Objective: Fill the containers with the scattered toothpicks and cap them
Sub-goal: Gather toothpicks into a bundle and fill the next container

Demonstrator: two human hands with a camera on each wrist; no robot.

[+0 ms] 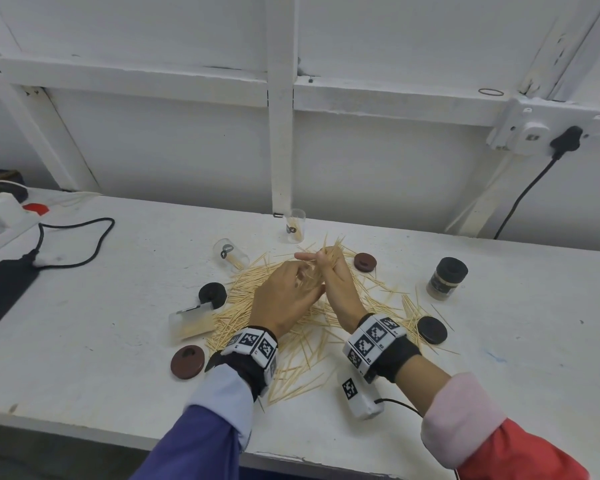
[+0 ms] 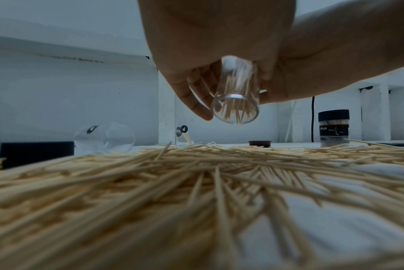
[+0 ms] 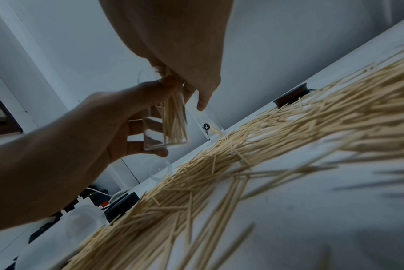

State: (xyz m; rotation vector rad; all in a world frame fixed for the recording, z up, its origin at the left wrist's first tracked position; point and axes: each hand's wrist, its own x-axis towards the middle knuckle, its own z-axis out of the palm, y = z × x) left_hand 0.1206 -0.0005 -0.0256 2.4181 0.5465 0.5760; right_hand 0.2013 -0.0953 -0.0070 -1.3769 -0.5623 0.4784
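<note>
**Watch the bundle at the mouth**

Head view: your right hand pinches a splayed toothpick bundle above the scattered pile; stray ends could miss.

Left wrist view: your left hand grips the clear container, tilted; contents may slide out.

Right wrist view: toothpicks may jam crosswise at its rim.

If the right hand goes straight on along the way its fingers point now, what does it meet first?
Probably the upright clear container by the wall post; the right hand, holding a toothpick bundle, points toward it. Depth is unclear.
</note>
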